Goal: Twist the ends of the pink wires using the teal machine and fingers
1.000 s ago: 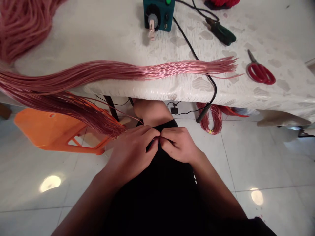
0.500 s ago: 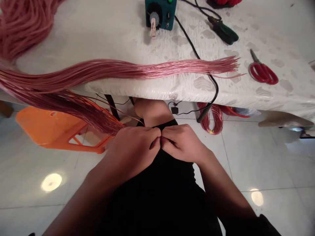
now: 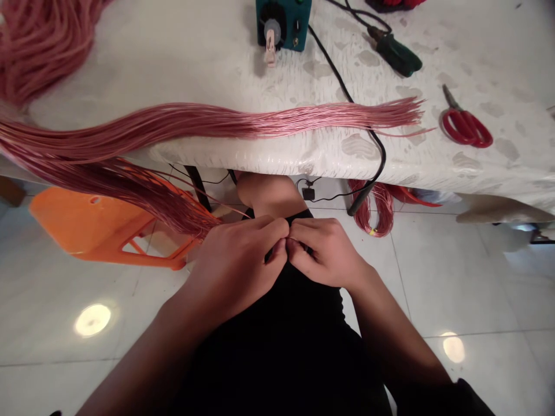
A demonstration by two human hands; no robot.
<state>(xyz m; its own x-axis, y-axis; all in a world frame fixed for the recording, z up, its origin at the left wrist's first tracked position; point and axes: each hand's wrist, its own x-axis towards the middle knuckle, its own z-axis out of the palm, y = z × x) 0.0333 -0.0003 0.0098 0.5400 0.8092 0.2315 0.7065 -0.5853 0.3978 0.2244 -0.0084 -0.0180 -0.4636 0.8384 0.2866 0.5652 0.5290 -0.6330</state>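
Note:
My left hand (image 3: 243, 254) and my right hand (image 3: 323, 248) meet above my lap, the fingers of each closed in a pinch with the tips touching. A single thin pink wire (image 3: 229, 207) runs from the table's edge to behind my left hand. What lies between the fingertips is too small and covered to see. One long bundle of pink wires (image 3: 260, 122) stretches along the table's front edge, its loose ends to the right. Another bunch of darker pink wires (image 3: 160, 202) hangs off the edge, its lower end near my left wrist.
On the table (image 3: 173, 69) stand a green control box (image 3: 286, 26) with a pink clip, a green-handled tool (image 3: 396, 55) and red scissors (image 3: 466, 127). A black cable (image 3: 333, 69) crosses under the wires. An orange stool (image 3: 87, 225) and a wire coil (image 3: 381, 214) are below.
Both hands have shifted very slightly, the meeting fingertips a little to the right and up. My right fingers show a small gap now. The wires and tools lie as before.

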